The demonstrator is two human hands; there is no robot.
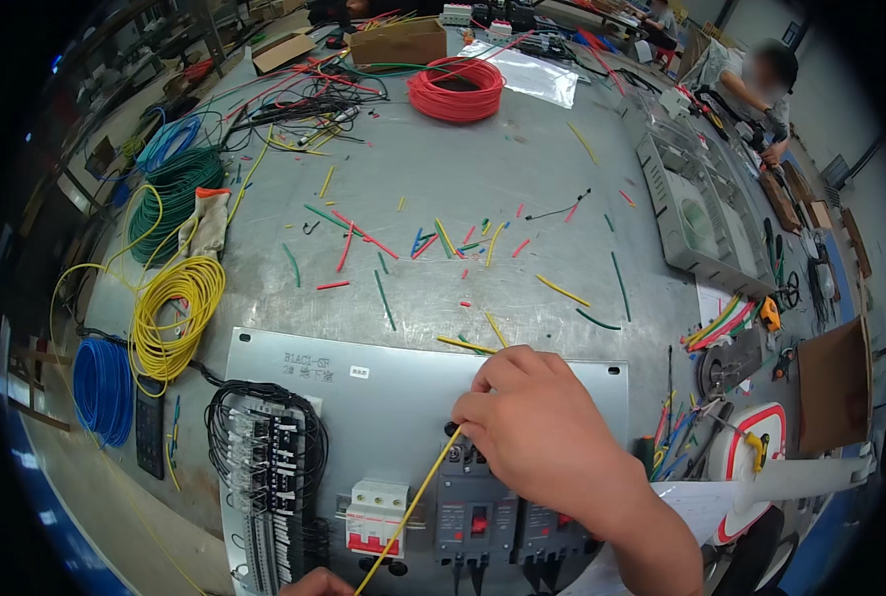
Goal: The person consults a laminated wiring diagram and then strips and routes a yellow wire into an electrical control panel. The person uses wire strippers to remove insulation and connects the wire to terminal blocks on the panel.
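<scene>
A yellow wire [425, 487] runs in a straight slant across a grey metal mounting plate [403, 348]. My right hand [537, 417] pinches its upper end between thumb and fingers, just above a dark grey moulded-case circuit breaker [476, 521]. At the lower edge, only part of my left hand [319, 584] shows, its bent fingers at the wire's lower stretch. The wire passes over a white miniature circuit breaker with red levers [375, 517]. Partly under my right forearm is a second dark breaker [552, 536]. A terminal assembly bundled with black wires [264, 457] stands at the plate's left.
Coils of yellow wire [176, 318], blue wire [103, 392] and green wire [169, 204] lie left, a red coil [455, 91] at the back. Cut sleeve pieces [363, 233] litter the metal table. A grey plastic case [706, 209] and a seated person [751, 89] are right.
</scene>
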